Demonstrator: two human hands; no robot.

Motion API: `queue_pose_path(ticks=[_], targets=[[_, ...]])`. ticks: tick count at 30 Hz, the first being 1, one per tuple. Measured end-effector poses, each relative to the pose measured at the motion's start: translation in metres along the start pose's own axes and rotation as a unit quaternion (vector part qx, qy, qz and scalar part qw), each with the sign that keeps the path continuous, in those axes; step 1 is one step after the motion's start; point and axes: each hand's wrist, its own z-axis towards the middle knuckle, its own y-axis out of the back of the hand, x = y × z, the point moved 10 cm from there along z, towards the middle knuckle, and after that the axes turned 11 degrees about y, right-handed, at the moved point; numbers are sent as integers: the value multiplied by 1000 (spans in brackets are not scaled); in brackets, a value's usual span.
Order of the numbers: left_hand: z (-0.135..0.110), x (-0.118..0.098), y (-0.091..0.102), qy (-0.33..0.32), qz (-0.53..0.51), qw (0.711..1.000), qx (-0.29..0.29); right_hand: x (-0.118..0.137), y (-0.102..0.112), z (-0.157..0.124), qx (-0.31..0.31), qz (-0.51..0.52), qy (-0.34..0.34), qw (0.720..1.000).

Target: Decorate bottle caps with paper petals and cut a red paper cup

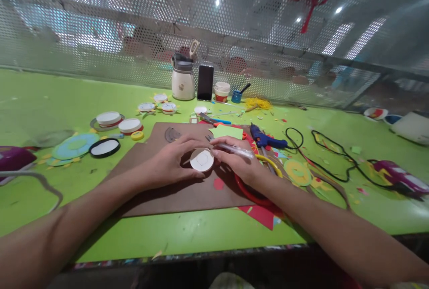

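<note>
My left hand (169, 161) curves its thumb and fingers around a small white paper cup or lid (202, 160), whose round face is turned up and bears a drawn circle. Between the fingers of my right hand (243, 166) lies a clear-barrelled pen (237, 149), its point aimed up and to the left. The right fingertips touch or nearly touch the white round's right rim. Both hands are over a brown cardboard sheet (161, 199). A red paper circle (218, 184) lies on the cardboard below them.
Blue scissors (217, 120) and a blue glue gun (268, 139) with a looping cord lie beyond my right hand. Red-handled scissors (248, 193) sit beneath my right wrist. White lids (130, 126) stand at left. A bottle (182, 81) and a phone (205, 83) stand at the back.
</note>
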Motion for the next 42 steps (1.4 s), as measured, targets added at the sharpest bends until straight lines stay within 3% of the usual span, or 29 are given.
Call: queue_pose_path(ticks=[18,29,36,42], targets=[[0,3,-1,0,3,1000,27,-1,-5,2,38,-23,42,998],[3,15,-13,35,42,995,80,11,34,20,-51,-40,90,994],[1,29,-11,88,19,993,82,30,58,22,-112,-62,134,983],[1,20,-8,74,68,993,55,30,76,30,-114,-75,174,975]])
